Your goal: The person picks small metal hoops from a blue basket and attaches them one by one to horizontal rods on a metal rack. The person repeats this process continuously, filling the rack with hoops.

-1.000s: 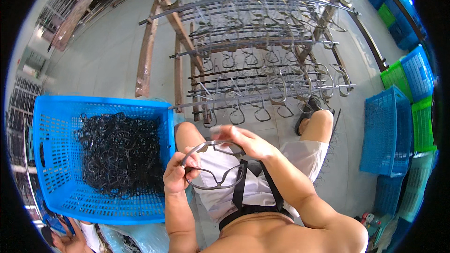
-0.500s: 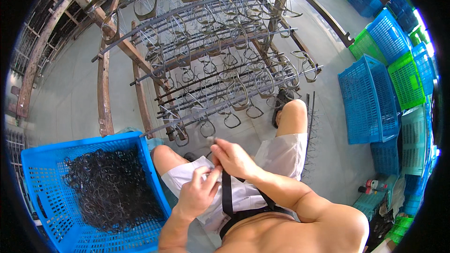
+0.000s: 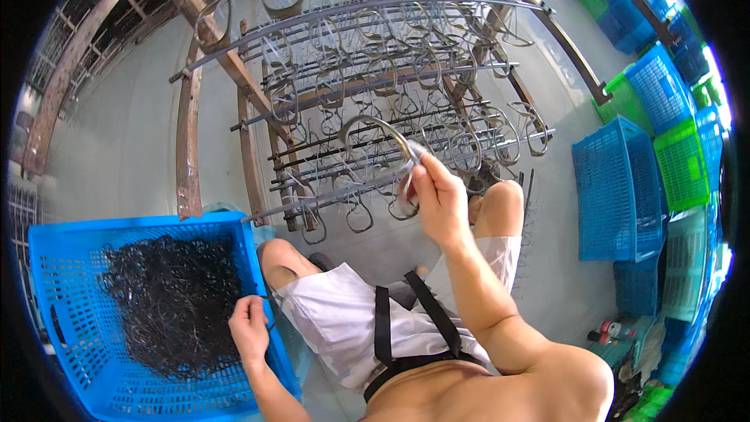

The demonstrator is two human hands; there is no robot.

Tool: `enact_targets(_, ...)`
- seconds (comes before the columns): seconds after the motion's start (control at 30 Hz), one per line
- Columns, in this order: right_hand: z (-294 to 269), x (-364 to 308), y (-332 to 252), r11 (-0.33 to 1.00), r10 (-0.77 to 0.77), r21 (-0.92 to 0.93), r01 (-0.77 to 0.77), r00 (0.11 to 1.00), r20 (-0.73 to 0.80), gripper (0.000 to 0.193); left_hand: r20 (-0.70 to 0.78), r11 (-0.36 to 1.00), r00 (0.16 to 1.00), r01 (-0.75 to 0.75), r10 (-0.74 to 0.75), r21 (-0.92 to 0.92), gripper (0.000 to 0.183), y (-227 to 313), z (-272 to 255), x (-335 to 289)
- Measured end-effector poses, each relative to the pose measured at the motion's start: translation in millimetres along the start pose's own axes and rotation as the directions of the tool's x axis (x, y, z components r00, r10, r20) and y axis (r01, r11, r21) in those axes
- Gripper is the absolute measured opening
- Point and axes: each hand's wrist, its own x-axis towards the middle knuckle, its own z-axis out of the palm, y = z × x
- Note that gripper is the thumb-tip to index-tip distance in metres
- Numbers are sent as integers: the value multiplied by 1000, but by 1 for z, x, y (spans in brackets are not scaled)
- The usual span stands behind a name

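Observation:
My right hand (image 3: 437,199) is raised in front of the rack, its fingers closed on one end of a curved, olive-grey loop-shaped piece (image 3: 380,126). The piece arches to the left of the hand, overlapping the hanging loops behind. Low on the left, my left hand (image 3: 250,330) is at the right rim of a blue plastic basket (image 3: 141,227), fingers curled together. A thin dark line shows by its fingertips; whether it is a held piece I cannot make out. A tangled heap of thin black rings or strips (image 3: 176,305) fills much of the basket.
Ahead stands a rack with brown wooden posts (image 3: 187,125) and metal bars (image 3: 344,19), several stirrup-shaped loops (image 3: 359,215) hanging from it. Blue crates (image 3: 613,191) and green crates (image 3: 680,164) are stacked on the right. Small bottles (image 3: 613,332) lie at lower right.
My hands were together over my lap and have parted. The right moved up toward the rack with the loop-shaped piece; the left moved left to the basket's rim. The view shifted slightly.

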Motion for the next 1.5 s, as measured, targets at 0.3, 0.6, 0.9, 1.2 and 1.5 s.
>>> enact_targets(0.3,81,9,50,893,387,376,-250,852,-353,25,-180,695,982,-86,-63,-714,21,24,25,10)
enact_targets(0.6,90,19,46,854,466,417,-310,812,-351,22,-132,681,990,-65,-47,-729,20,17,40,11)
enact_targets(0.9,95,15,54,892,361,393,-224,876,-320,19,-115,657,993,-68,-29,-751,19,22,45,9)
enact_targets(1.2,109,-2,60,964,105,-195,-181,932,-347,30,-90,613,996,-81,15,-786,17,26,47,9)
enact_targets(1.5,87,7,44,955,290,15,-295,929,-231,36,-102,571,993,-116,57,-813,18,44,53,4)
